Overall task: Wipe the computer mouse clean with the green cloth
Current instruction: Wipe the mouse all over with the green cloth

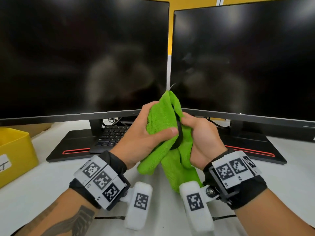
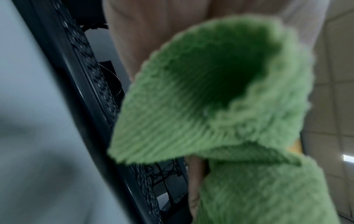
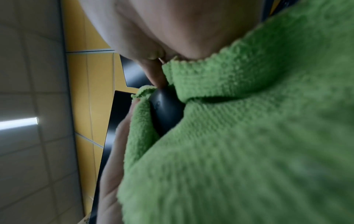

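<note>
Both hands are raised above the desk in front of the two monitors. A black computer mouse (image 1: 179, 133) is held on edge between them, mostly wrapped in the green cloth (image 1: 161, 120). My left hand (image 1: 144, 132) grips the cloth, its thumb pressing the fabric against the mouse. My right hand (image 1: 201, 133) curls round the mouse and the cloth from the right. In the right wrist view the mouse (image 3: 164, 109) shows as a dark curve between folds of cloth (image 3: 249, 136). The left wrist view is filled by the hanging cloth (image 2: 210, 106).
Two dark monitors (image 1: 81, 57) (image 1: 243, 62) stand side by side at the back on flat black bases. A black keyboard (image 1: 110, 135) lies under the left one. A yellow box (image 1: 15, 150) sits at the left edge of the white desk (image 1: 51, 184).
</note>
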A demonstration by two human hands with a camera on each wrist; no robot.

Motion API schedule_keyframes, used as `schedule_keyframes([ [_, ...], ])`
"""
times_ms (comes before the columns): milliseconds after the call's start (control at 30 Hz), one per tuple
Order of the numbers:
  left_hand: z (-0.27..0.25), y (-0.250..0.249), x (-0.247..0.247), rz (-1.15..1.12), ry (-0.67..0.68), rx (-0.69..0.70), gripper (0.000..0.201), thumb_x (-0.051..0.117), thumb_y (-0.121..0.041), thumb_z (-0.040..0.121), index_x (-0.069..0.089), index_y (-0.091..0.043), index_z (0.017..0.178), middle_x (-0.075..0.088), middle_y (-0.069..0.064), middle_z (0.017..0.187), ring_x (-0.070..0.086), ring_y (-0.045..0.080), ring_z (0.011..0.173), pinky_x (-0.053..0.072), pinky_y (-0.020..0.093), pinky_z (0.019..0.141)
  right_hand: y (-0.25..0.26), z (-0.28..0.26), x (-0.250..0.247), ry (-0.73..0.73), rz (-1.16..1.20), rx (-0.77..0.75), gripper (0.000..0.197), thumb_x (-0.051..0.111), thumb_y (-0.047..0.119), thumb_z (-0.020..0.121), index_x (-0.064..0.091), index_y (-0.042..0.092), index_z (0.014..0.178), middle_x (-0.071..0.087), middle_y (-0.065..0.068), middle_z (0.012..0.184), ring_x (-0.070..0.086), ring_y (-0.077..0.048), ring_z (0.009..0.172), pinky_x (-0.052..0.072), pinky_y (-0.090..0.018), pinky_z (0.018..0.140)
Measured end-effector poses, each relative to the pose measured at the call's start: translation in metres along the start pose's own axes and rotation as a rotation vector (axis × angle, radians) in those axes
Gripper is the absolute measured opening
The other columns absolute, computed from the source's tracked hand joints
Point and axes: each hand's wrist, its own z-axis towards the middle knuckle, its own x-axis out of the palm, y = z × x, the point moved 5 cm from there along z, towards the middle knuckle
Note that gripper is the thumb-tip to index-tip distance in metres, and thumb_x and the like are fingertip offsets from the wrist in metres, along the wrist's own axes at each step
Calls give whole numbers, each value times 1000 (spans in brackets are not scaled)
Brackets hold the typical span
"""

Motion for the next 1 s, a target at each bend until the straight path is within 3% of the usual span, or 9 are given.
schedule_keyframes([
  [133, 6, -1, -10, 14, -207, 71, 36, 70, -18, 98, 64, -21, 133, 79, 1, 118, 75, 11, 106, 60, 26, 92, -2, -10, 14, 231, 98, 99, 57, 42, 24, 93, 60, 3, 143, 64, -22, 141, 68, -39, 117, 56, -54, 101],
  [267, 10, -1, -20, 50, -316, 97, 15, 66, -27, 102, 78, -23, 110, 83, -2, 105, 72, 7, 90, 60, 28, 88, -8, -10, 15, 284, 158, 134, 60, 38, 24, 93, 57, 6, 147, 61, -22, 146, 63, -43, 128, 51, -60, 105],
  [367, 11, 3, -28, 101, -410, 63, 37, 63, -35, 104, 72, -9, 80, 71, -6, 71, 58, 8, 67, 53, 32, 71, -10, -9, 17, 293, 143, 113, 57, 28, 15, 99, 55, 9, 148, 62, -21, 145, 58, -43, 134, 48, -59, 108],
  [433, 14, 11, -32, 119, -404, 32, 51, 60, -47, 104, 70, -1, 84, 74, 3, 76, 63, 17, 71, 56, 40, 76, -10, -8, 20, 259, 109, 72, 52, 29, 10, 103, 56, 9, 147, 62, -21, 145, 57, -44, 136, 47, -60, 109],
  [500, 15, 17, -28, 76, -304, -14, 49, 56, -54, 100, 77, -10, 105, 82, 9, 100, 77, 25, 95, 60, 50, 95, -10, -6, 18, 191, 89, 7, 48, 31, 5, 107, 56, 11, 147, 64, -19, 143, 58, -42, 135, 45, -61, 112],
  [633, 9, 16, -6, 3, -91, -66, 45, 71, -42, 93, 66, -18, 130, 79, 5, 120, 76, 24, 113, 59, 46, 101, -9, -2, 7, 59, 63, -77, 40, 42, 2, 106, 63, 7, 140, 69, -22, 134, 65, -41, 127, 45, -61, 113],
  [767, 7, 11, -4, -47, -108, -24, 50, 79, -36, 80, 68, -13, 122, 80, 8, 113, 78, 23, 102, 63, 38, 89, -9, -3, 5, 15, 18, -102, 36, 50, -1, 102, 66, 1, 134, 71, -28, 127, 67, -44, 122, 47, -62, 110],
  [933, 8, 8, -18, 21, -279, -20, 33, 71, -47, 93, 75, -21, 112, 82, 0, 104, 77, 18, 99, 60, 42, 91, -7, -8, 17, 124, -68, -53, 39, 47, -1, 103, 64, 3, 138, 71, -22, 131, 67, -37, 125, 49, -58, 111],
  [1000, 8, 8, -24, 31, -343, -47, 31, 68, -49, 98, 76, -20, 95, 79, -5, 88, 73, 13, 82, 59, 36, 81, -6, -8, 18, 162, -98, -22, 49, 37, -11, 99, 63, 2, 139, 70, -21, 134, 65, -39, 127, 48, -60, 111],
])
